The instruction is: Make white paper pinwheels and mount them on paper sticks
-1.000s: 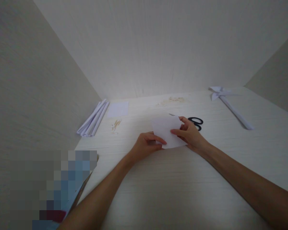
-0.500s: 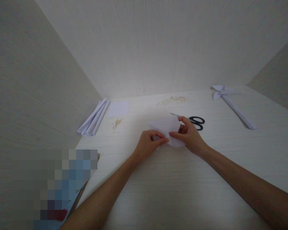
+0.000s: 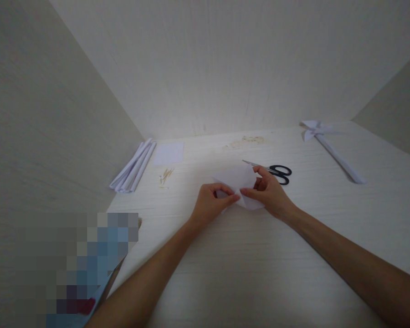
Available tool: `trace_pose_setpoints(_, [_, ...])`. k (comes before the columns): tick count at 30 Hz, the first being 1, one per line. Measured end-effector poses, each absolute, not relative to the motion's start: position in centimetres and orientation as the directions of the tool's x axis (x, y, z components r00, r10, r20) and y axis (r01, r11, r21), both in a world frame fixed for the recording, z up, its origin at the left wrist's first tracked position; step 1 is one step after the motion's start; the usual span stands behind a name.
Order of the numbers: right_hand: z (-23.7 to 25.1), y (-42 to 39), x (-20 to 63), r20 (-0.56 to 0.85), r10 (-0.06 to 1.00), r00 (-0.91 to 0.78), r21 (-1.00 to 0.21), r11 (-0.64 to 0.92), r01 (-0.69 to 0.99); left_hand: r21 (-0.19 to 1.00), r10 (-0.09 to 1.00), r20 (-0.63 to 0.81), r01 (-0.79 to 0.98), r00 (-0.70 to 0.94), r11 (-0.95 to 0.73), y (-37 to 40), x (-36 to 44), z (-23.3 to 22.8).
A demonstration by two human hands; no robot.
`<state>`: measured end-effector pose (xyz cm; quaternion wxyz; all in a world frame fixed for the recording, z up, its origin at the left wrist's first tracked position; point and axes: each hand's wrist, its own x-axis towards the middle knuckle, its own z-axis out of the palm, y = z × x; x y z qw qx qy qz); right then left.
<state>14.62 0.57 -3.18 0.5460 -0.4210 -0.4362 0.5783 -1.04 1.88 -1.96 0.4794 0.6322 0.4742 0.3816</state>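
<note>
A white piece of folded paper [image 3: 235, 176] is held between my two hands above the middle of the table. My left hand [image 3: 214, 199] pinches it near the centre with thumb and fingers. My right hand [image 3: 268, 192] grips its right side, the thumb pressed toward the centre and the fingers behind the edge. Both thumbs almost meet at the paper's middle. Black-handled scissors [image 3: 280, 171] lie just beyond my right hand, blades pointing left and partly covered.
Several rolled paper tubes [image 3: 134, 167] lie at the left wall, beside a square paper sheet [image 3: 169, 153] and several small sticks [image 3: 166, 175]. A paper pinwheel [image 3: 338, 157] on a rolled stick lies at the right. Brownish bits [image 3: 253, 140] lie near the back wall. A blurred-out area covers the lower left.
Almost nothing differs. Both hands keep hold of the folded paper in nearly the same place, with my left fingertips shifted very slightly at its centre.
</note>
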Motion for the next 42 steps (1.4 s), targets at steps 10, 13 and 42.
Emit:
trace_pose_setpoints(10, [-3.0,0.6,14.8,-0.026,0.998,-0.059,-0.978,-0.038,-0.206,0.947,0.962,-0.035,0.317,0.273,-0.056,2.0,-0.9,-2.0])
trace_pose_setpoints(13, [-3.0,0.6,14.9,-0.02,0.997,-0.076,-0.986,-0.032,-0.166,0.941,0.96,-0.048,0.335,0.277,-0.049,2.0,-0.9,-2.0])
trace_pose_setpoints(42, [-3.9,1.8,17.1,0.027,0.979,-0.202,-0.95,-0.038,-0.311,0.996,0.956,-0.039,-0.065,0.289,0.061,3.1,-2.8,-3.5])
